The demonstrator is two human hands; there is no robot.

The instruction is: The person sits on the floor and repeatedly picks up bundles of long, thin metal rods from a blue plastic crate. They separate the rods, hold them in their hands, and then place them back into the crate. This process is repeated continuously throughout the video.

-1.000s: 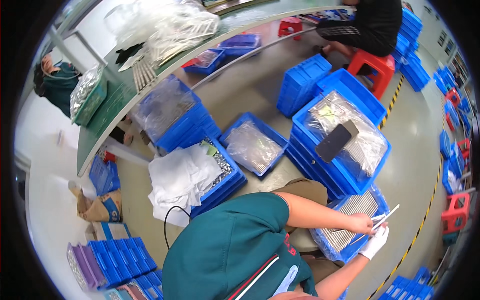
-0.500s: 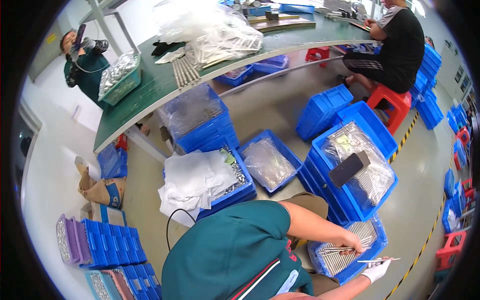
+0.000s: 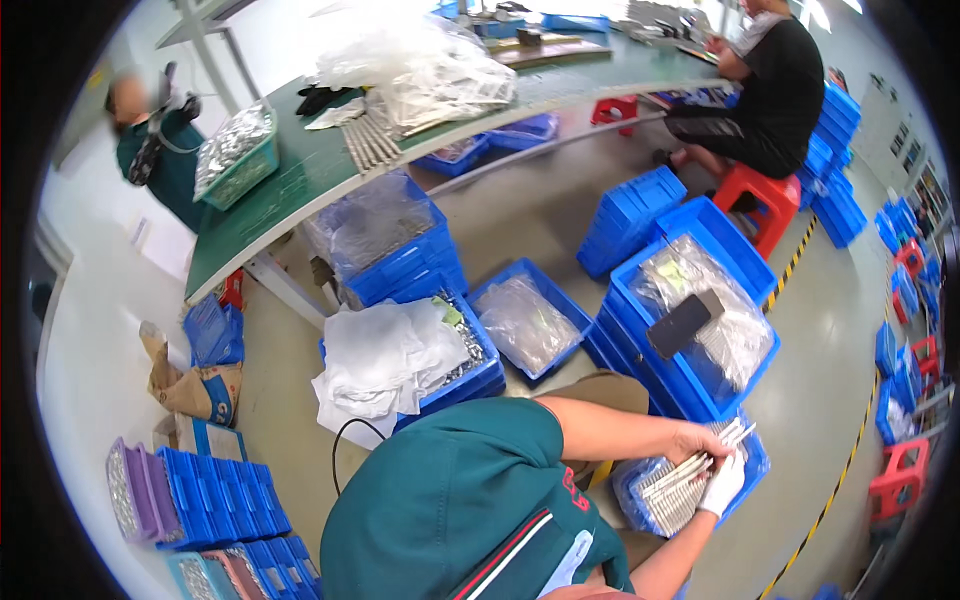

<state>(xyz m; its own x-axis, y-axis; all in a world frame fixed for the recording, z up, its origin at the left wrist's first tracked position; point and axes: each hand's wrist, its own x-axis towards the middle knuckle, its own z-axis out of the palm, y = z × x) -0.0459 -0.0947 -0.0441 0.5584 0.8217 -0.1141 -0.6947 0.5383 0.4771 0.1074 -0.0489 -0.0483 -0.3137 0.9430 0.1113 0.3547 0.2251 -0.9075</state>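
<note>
— What were the hands doing?

— Both were down in a low blue bin (image 3: 745,478) at the person's right, full of thin pale metal strips (image 3: 672,490). The left hand (image 3: 697,441), bare, lay curled over the top of a bundle of strips, fingers closed on it. The right hand (image 3: 722,484), in a white glove, gripped the same bundle from below, near its far end.

— And the strips themselves?

— Stacked on edge in rows inside the bin, on the floor. The held bundle stuck up at a slant above the others, its ends poking past the left hand.

— What stood around it?

— Just behind the bin was a bigger blue crate (image 3: 700,345), lined with clear plastic, a dark flat object (image 3: 685,324) lying on top. Left of that, an open tray (image 3: 527,322) with a plastic bag, then a crate covered by white cloth (image 3: 383,358). A green table (image 3: 330,160) ran across the top, with a teal basket (image 3: 238,158) on it. A person in black (image 3: 770,90) sat on a red stool (image 3: 752,200) at its far end.
</note>
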